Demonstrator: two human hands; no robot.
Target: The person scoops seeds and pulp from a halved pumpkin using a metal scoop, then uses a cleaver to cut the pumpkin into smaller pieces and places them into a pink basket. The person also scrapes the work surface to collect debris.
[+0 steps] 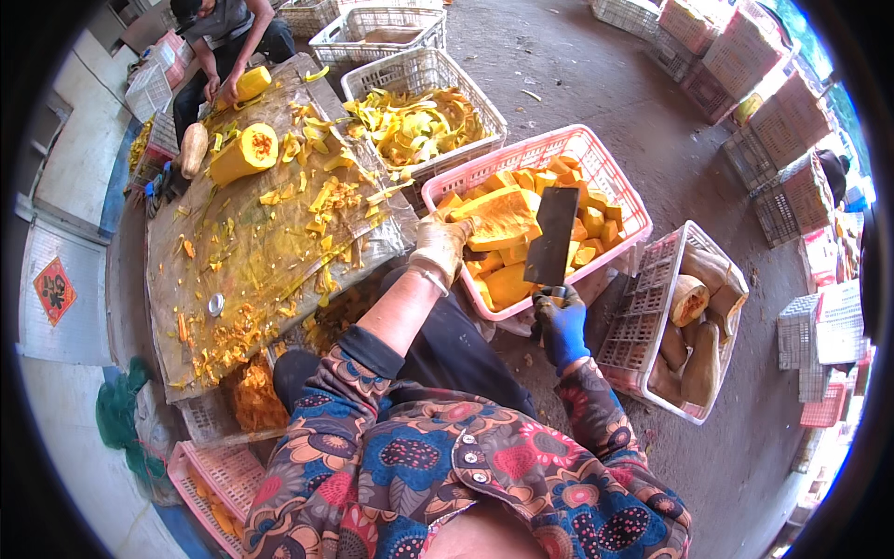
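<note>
My left hand [441, 244], in a pale work glove, grips a large peeled slab of pumpkin [504, 216] by its near end. In my blue-gloved right hand [561, 323] is a cleaver [552, 236], its dark broad blade upright just to the right of the slab. Both are over a pink plastic crate [614, 175] that holds many cut orange pumpkin chunks [592, 222]. Whether the blade touches the slab I cannot tell. The glove hides the cleaver's handle in part.
A wooden table [258, 230] at left bears peel scraps, a peeled pumpkin [244, 155] and an unpeeled one [193, 150]. Behind it a person [230, 42] handles another pumpkin. A crate of peelings [426, 126] adjoins the table; a crate of unpeeled pumpkins [688, 335] stands at right.
</note>
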